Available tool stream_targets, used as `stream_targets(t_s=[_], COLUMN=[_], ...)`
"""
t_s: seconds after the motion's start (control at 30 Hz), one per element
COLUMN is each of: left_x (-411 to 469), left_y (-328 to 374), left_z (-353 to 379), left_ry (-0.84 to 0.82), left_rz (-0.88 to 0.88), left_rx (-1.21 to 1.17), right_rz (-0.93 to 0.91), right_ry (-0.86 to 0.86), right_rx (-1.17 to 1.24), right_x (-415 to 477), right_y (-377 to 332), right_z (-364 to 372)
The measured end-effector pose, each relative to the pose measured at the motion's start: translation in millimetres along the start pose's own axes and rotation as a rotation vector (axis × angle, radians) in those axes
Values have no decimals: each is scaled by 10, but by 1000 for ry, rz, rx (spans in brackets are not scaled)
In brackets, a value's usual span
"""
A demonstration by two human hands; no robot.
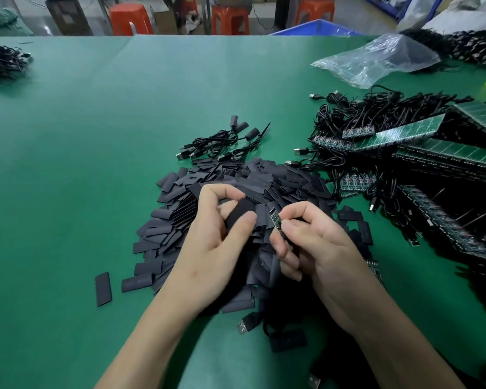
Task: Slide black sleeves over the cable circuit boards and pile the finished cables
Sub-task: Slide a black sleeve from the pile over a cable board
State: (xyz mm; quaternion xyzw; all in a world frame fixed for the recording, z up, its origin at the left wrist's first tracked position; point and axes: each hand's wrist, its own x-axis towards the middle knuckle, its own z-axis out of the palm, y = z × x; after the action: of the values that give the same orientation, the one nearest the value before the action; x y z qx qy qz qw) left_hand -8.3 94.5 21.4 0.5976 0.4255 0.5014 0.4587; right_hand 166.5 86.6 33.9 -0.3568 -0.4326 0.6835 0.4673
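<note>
The left hand (216,242) pinches a black sleeve (240,211) between thumb and curled fingers. It is a matte, flattened tube whose long axis slants from lower left to upper right. Just right of it, not touching, the right hand (314,242) pinches a small green circuit board (276,223) by its lower end; the free end points up-frame, leaning slightly left. Both are held mid-frame above the heap of loose sleeves (180,209) on the green table (82,164). Sleeved cables (222,141) lie beyond.

Clear plastic bag (376,58), orange stools (131,19).
</note>
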Motion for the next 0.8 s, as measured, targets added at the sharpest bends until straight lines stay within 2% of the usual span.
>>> stream_targets(t_s=[0.37,0.57,0.8], left_x=[-82,-37,0], left_y=[47,54,41], left_z=[45,15,-37], left_ry=[-183,-28,36], left_rz=[41,232,273], left_rx=[215,470,498], right_rz=[-43,2,-15], right_ry=[44,85,49], right_rx=[-253,-185,-183], right_x=[-18,-1,-9], right_y=[30,22,16], right_z=[-23,-1,-19])
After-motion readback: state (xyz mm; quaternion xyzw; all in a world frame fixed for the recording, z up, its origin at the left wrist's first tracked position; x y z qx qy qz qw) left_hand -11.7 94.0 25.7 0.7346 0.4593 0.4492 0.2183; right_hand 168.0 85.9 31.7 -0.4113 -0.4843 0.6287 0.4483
